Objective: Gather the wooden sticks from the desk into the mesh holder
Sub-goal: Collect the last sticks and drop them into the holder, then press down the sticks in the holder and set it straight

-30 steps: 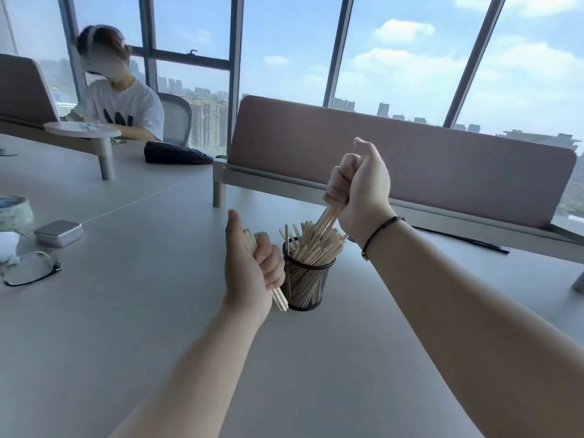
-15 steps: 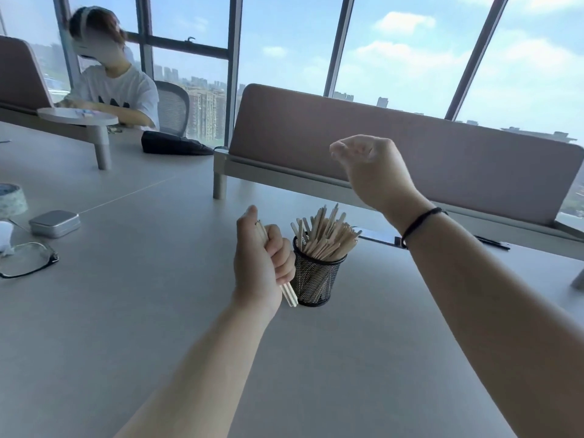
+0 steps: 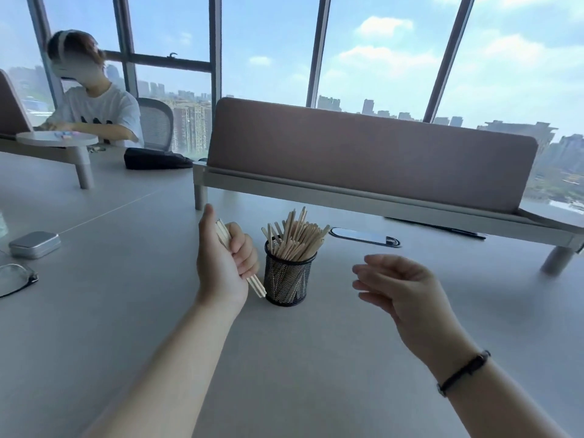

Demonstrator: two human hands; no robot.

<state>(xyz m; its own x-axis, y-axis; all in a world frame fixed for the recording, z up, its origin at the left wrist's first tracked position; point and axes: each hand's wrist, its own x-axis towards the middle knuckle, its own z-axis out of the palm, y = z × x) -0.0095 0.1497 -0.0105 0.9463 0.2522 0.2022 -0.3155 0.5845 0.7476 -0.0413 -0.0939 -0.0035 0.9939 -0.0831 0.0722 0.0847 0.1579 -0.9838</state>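
A black mesh holder (image 3: 286, 281) stands upright on the grey desk (image 3: 126, 311), packed with several pale wooden sticks (image 3: 297, 237) that fan out above its rim. My left hand (image 3: 222, 263) is just left of the holder, fist closed around a small bundle of wooden sticks (image 3: 256, 284) whose lower ends poke out beside the holder's wall. My right hand (image 3: 401, 295) hovers to the right of the holder, low over the desk, fingers loosely spread and holding nothing.
A brown divider panel (image 3: 369, 153) on a grey rail runs behind the holder. A phone (image 3: 363, 237) lies behind the holder. At left are a metal tin (image 3: 34, 245) and glasses (image 3: 15, 279). A seated person (image 3: 91, 102) works at the far left.
My right hand let go of its sticks into the holder, then dropped from above the holder down to its right, opening. My left hand kept its bundle beside the holder.
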